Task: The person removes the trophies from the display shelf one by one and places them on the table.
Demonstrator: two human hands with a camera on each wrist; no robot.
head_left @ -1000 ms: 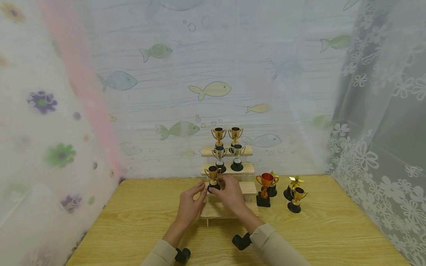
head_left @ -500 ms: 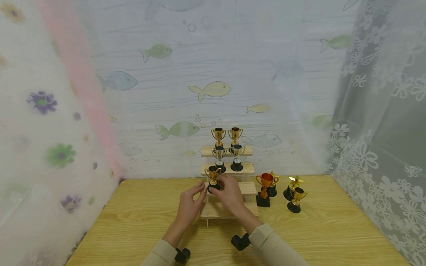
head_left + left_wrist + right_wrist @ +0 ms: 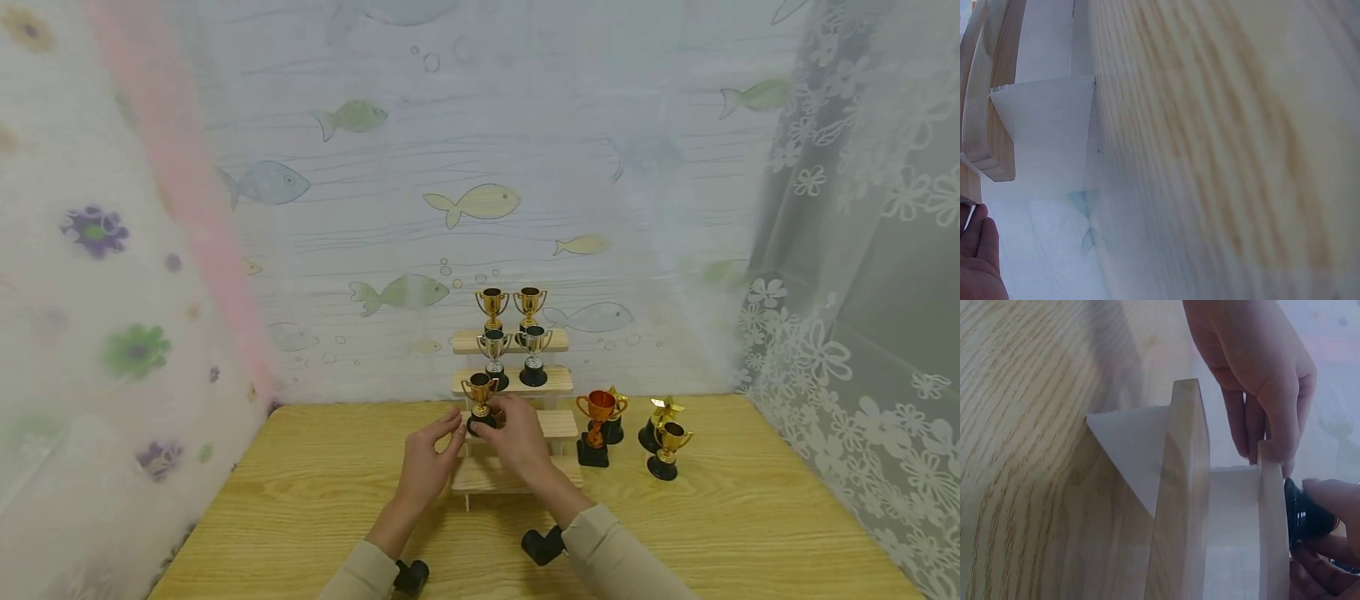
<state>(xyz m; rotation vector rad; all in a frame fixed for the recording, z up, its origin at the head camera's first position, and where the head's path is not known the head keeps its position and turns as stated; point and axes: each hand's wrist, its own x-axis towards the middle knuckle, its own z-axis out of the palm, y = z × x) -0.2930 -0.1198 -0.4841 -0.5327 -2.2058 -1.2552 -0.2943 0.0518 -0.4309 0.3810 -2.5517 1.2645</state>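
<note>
A small gold trophy cup [image 3: 480,386] stands upright at the left end of the second-lowest shelf of a tiered wooden display stand [image 3: 561,423]. My right hand [image 3: 519,433] pinches its black base [image 3: 1305,512] between thumb and fingers, from the right. At that shelf's left end is my left hand [image 3: 430,457]; its extended fingers are right at the wood edge, as the right wrist view also shows. One shelf higher stand two silver trophy cups, a left one [image 3: 495,346] and a right one [image 3: 534,343]. Gold cups [image 3: 529,302] sit on the top shelf.
Right of the stand, the table [image 3: 712,517] carries an orange-bronze trophy [image 3: 598,408], two gold star trophies, one [image 3: 663,408] farther right, and a small gold cup [image 3: 670,442]. Black wrist-camera mounts [image 3: 543,546] sit at the wrists. A fish-print curtain [image 3: 390,208] hangs behind.
</note>
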